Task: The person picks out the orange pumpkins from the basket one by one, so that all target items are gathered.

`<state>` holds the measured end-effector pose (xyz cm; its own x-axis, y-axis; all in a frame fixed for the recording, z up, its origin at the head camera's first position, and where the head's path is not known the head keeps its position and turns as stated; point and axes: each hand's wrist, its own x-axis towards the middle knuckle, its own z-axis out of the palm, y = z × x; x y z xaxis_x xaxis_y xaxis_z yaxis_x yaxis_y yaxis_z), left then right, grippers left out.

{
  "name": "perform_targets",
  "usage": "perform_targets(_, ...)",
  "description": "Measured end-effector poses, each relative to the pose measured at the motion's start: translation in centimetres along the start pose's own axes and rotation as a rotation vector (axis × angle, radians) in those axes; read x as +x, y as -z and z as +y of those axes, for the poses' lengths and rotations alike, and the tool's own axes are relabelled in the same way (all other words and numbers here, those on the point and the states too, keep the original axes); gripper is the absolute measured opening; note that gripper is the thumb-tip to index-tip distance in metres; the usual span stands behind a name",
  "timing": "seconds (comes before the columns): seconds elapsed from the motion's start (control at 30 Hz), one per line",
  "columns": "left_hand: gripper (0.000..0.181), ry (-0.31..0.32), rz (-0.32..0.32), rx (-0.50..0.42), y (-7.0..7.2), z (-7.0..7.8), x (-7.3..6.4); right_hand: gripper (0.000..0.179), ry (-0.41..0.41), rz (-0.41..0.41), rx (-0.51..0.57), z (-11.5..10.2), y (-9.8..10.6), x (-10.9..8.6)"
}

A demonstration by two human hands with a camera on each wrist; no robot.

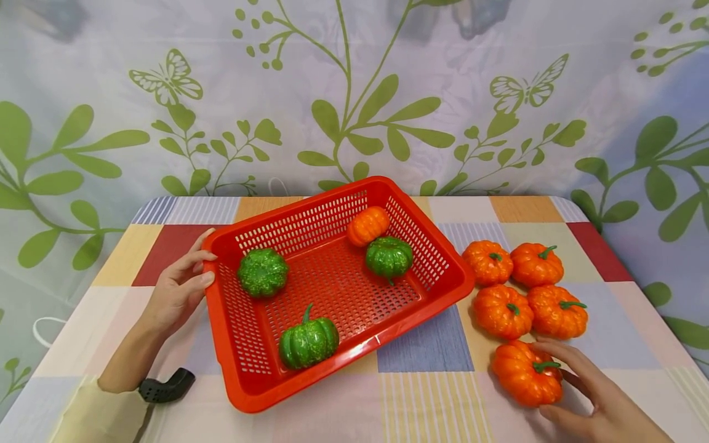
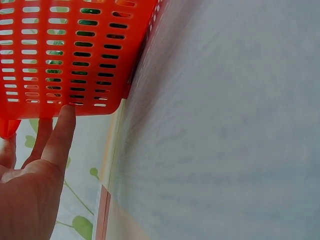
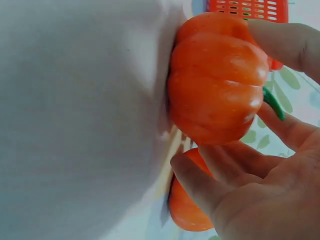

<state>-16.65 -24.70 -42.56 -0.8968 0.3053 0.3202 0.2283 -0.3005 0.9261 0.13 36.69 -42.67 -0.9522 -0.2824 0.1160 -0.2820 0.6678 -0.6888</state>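
Observation:
My left hand [image 1: 176,289] holds the left end of a red plastic basket [image 1: 226,344], fingertips at the rim and against its slotted wall [image 2: 65,60]. Inside the basket lie a small orange pumpkin [image 1: 368,226] and three green pumpkins, one at the left [image 1: 263,272], one near the front [image 1: 309,343] and one at the right [image 1: 389,256]. On the right side of the table, my right hand [image 1: 589,394] grips an orange pumpkin [image 1: 526,373] with a green stem. The right wrist view shows this pumpkin [image 3: 217,80] between thumb and fingers, close to the tablecloth.
Several more orange pumpkins [image 1: 502,312] stand grouped right of the basket, just beyond the gripped one. A patchwork cloth [image 1: 426,338] covers the table. Behind it hangs a leaf-patterned curtain [image 1: 376,92]. A black device [image 1: 167,386] sits by the left wrist.

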Motion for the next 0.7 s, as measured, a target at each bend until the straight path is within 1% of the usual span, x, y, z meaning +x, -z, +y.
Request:
perform_targets(0.13, 0.036, -0.002, 0.007, 0.012, 0.0, 0.0, -0.1, 0.087, 0.014, 0.019, -0.001, -0.6, 0.3, 0.3)
perform_targets(0.17, 0.036, -0.002, 0.006, 0.012, 0.0, 0.0, -0.1, 0.087, 0.030, 0.021, 0.000, -0.8, 0.4, 0.4)
perform_targets(0.27, 0.036, -0.004, 0.007, 0.009, 0.0, 0.0, -0.1, 0.090, 0.113, 0.024, -0.009, -1.4, 0.7, 0.8)
perform_targets(0.37, 0.036, -0.005, 0.011, 0.009, 0.1, 0.1, -0.1, 0.089, 0.162, 0.028, -0.017, -2.4, 1.0, 1.3)
perform_targets(0.4, 0.036, -0.006, 0.011, 0.006, 0.1, 0.1, -0.1, 0.088, 0.160, 0.028, -0.025, -2.9, 1.0, 1.5)
perform_targets(0.47, 0.036, -0.005, 0.010, 0.004, 0.1, 0.0, -0.1, 0.085, 0.122, 0.025, -0.049, -3.9, 1.2, 1.9)
perform_targets(0.57, 0.035, -0.006, 0.000, -0.007, 0.2, 0.0, -0.1, 0.081, 0.096, 0.017, -0.089, -5.2, 1.5, 2.6)
perform_targets(0.63, 0.035, -0.008, -0.005, -0.012, 0.2, 0.0, 0.0, 0.079, 0.098, 0.014, -0.116, -6.1, 1.5, 3.1)
perform_targets(0.7, 0.034, -0.010, -0.007, -0.012, 0.1, 0.0, 0.0, 0.079, 0.125, 0.021, -0.128, -6.8, 1.4, 3.6)
